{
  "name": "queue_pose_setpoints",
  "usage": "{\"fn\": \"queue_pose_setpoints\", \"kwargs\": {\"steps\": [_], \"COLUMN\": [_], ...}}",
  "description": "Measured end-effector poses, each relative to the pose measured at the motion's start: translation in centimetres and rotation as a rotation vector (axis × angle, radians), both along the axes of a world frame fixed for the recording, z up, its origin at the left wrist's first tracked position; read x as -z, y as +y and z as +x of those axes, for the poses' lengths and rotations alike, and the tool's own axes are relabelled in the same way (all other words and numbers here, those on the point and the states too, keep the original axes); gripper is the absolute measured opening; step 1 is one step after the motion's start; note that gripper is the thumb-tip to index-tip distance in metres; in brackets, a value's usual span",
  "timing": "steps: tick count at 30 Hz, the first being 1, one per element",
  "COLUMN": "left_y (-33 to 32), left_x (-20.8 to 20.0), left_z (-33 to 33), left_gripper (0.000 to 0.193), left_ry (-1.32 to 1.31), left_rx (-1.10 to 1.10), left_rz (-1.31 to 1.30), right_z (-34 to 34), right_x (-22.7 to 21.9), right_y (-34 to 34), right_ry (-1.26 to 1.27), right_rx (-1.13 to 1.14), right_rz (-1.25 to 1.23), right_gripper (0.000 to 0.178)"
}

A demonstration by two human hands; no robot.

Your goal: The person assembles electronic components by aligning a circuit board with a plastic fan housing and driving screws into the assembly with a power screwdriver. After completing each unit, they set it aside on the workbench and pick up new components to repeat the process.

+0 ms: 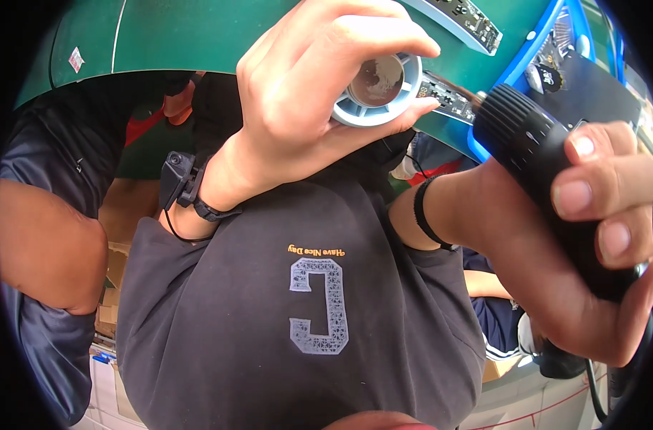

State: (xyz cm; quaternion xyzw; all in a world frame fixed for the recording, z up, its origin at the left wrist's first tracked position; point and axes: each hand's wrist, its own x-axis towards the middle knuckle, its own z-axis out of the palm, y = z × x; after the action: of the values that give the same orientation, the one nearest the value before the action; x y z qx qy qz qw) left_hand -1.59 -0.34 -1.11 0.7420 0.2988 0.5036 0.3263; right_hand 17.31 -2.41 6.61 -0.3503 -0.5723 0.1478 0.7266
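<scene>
My left hand is closed around a light-blue round plastic housing with spokes and a shiny metallic disc in its middle. Just right of the housing shows a narrow circuit board; I cannot tell whether it is joined to the housing. In my right hand is a black electric screwdriver with a ribbed collar. Its slim bit points up and left, near the board's right end. Whether the bit touches the board cannot be made out.
A light-blue curved part with a circuit board lies on the green table. At the right stands a blue-rimmed bin with loose dark parts and screws. A cable hangs at lower right. Another person's arm is at left.
</scene>
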Motion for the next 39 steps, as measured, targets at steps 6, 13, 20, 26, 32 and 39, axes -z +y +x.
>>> {"fn": "queue_pose_setpoints", "kwargs": {"steps": [6, 13, 20, 26, 32, 39], "left_y": [0.0, 0.0, 0.0, 0.2, 0.4, 0.6], "left_x": [-0.2, -0.5, -0.8, -1.2, -1.7, -3.0], "left_z": [0.0, 0.1, 0.3, 0.2, 0.1, -0.2], "left_gripper": [0.047, 0.045, 0.042, 0.040, 0.038, 0.036], "left_ry": [0.019, 0.042, 0.068, 0.103, 0.157, 0.263], "left_rx": [-0.002, -0.008, -0.009, -0.009, -0.012, -0.026], "left_rz": [0.003, 0.008, 0.014, 0.019, 0.025, 0.048], "right_z": [0.0, 0.1, 0.4, 0.5, 0.6, 0.7], "right_x": [0.0, -1.0, -0.4, 0.1, 0.8, 1.2], "right_y": [-0.1, -0.7, -0.5, -0.2, -0.1, 0.0], "right_ry": [0.004, 0.013, 0.015, 0.014, 0.012, 0.018], "right_rx": [0.000, 0.001, 0.002, 0.004, 0.004, 0.002], "right_rz": [0.009, 0.046, 0.038, 0.027, 0.014, 0.004], "right_gripper": [0.017, 0.017, 0.016, 0.016, 0.015, 0.014]}}
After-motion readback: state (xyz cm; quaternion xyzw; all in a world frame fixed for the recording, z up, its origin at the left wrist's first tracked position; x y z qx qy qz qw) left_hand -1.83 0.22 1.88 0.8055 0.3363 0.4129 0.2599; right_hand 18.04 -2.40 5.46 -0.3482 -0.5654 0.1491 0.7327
